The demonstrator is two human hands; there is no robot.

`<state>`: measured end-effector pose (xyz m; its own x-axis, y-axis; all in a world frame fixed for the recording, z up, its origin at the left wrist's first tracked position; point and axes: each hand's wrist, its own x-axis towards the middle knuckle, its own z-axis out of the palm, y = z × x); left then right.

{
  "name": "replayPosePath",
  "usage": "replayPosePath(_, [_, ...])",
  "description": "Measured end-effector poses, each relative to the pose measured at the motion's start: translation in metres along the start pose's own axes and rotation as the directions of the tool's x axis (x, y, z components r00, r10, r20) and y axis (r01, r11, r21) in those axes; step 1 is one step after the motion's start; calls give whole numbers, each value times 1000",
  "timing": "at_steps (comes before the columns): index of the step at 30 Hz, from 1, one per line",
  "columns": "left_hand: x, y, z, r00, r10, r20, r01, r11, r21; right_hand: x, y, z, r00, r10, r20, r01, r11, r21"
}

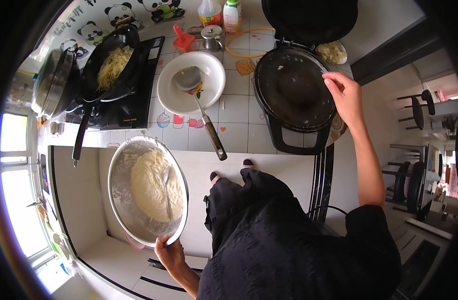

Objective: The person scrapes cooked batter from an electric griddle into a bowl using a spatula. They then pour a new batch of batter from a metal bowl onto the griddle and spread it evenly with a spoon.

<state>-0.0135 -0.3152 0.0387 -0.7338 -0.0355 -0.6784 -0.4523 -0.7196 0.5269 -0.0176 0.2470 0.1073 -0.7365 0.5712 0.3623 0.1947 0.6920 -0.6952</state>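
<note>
My left hand (169, 249) grips the lower rim of a large metal bowl (118, 202), tilted beside the counter. Thick pale batter (148, 187) fills part of it, with a metal spoon (167, 195) lying in it. My right hand (343, 88) is at the right rim of an open round electric griddle (294, 90), thumb and forefinger close together; whether they pinch something is unclear. A few pale bits lie on the griddle's dark plate. Between the two stands a white bowl (165, 88) with a metal ladle (188, 79) in it, its handle reaching past the counter edge.
At the left, a black wok (133, 56) with shredded pale food sits on an induction cooktop (135, 116), near stacked pots (51, 86). Behind are a red-handled container (184, 41), a metal pot (212, 37) and bottles (232, 17). A food bowl (343, 60) stands beside the raised griddle lid (311, 18).
</note>
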Motion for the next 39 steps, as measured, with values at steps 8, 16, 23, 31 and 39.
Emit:
replayPosePath(8, [-10,-7,12,998,59,7,-59,998,-17,167,-16,-52,819,-514,-256,416,839,-352])
replayPosePath(16, [-26,-19,44,991,130,-6,-130,991,-14,354,-7,-87,804,-542,-246,342,759,-554])
replayPosePath(23, [-39,-30,56,988,151,-39,-151,988,-19,368,0,-79,936,-334,-107,223,802,-554])
replayPosePath(31, [-27,-29,44,995,95,3,-95,995,9,235,-89,-138,894,-314,320,423,828,-369])
replayPosePath(39, [-14,-15,53,992,115,51,-119,991,67,-34,-64,-80,850,-166,500,331,906,-263])
